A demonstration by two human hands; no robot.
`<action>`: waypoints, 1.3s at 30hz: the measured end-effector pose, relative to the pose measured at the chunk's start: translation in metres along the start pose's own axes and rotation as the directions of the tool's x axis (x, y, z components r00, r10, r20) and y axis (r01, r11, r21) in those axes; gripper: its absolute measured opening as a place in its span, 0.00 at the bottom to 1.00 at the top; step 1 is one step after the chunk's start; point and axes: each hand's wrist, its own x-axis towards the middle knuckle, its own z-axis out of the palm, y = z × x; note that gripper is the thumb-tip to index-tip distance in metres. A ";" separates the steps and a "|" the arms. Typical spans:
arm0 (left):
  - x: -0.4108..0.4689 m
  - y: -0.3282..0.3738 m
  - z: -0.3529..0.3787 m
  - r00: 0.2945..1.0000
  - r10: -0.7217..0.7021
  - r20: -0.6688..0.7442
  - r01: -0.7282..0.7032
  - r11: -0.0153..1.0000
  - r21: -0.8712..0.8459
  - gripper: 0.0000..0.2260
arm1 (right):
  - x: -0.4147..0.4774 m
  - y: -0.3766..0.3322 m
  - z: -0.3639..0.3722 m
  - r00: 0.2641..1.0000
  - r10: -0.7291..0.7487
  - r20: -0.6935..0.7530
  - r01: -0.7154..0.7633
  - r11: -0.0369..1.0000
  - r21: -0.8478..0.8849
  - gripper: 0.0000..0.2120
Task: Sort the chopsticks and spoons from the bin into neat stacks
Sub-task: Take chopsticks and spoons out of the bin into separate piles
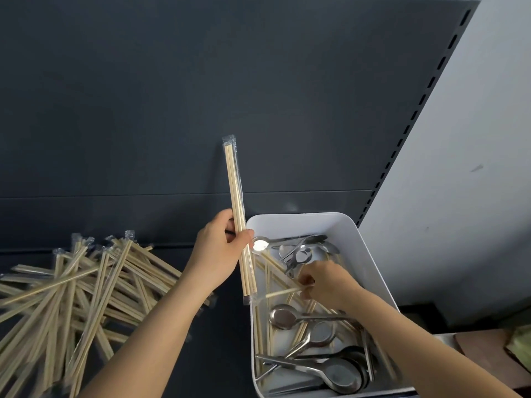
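left of my left hand [218, 254] lies the pile of wrapped chopsticks [86, 288], criss-crossed on the dark shelf [224, 340]. my left hand grips 1 wrapped pair [234, 196], held nearly upright. to its right, my right hand [324, 280] is inside the white bin [362, 248], fingers pinching another pair [283, 293] among the spoons [283, 316].

Dark back panel [201, 96] upright behind the shelf [227, 340], with a horizontal seam across its lower part. Slotted post [431, 81] along the panel's right edge. Pale wall [474, 124] beyond, marked by a small dark smudge [477, 168]. Brown board [482, 351] off the shelf's right edge.
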 end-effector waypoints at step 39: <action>-0.063 -0.097 -0.173 0.955 -0.121 -0.270 0.239 0.852 0.465 0.22 | 0.028 -0.195 -0.040 0.909 -0.262 -0.324 0.410 0.703 0.582 0.03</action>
